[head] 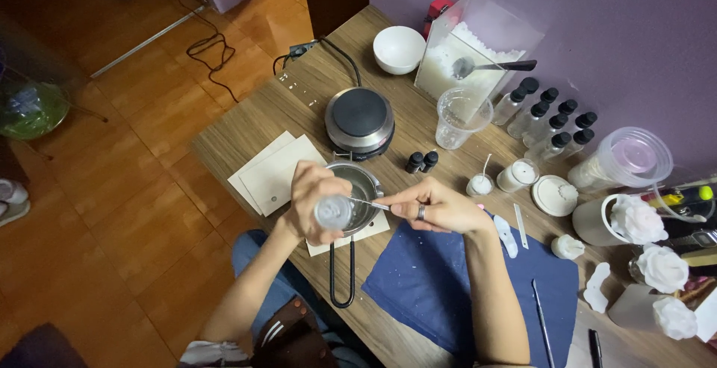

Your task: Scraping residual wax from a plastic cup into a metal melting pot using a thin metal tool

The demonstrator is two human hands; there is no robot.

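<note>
Both forearms reach up from the lap. Left hand (310,202) wraps a small clear jar (333,212), tilted over a metal pouring pot (364,186). Right hand (439,208), ring on 1 finger, pinches a thin metal tool (370,203) whose tip meets the jar mouth. Blue cloth (448,286) lies under the right wrist. Beyond the hands sit a hot plate (360,119), 2 small dark bottles (421,162), a clear plastic cup (461,116).
</note>
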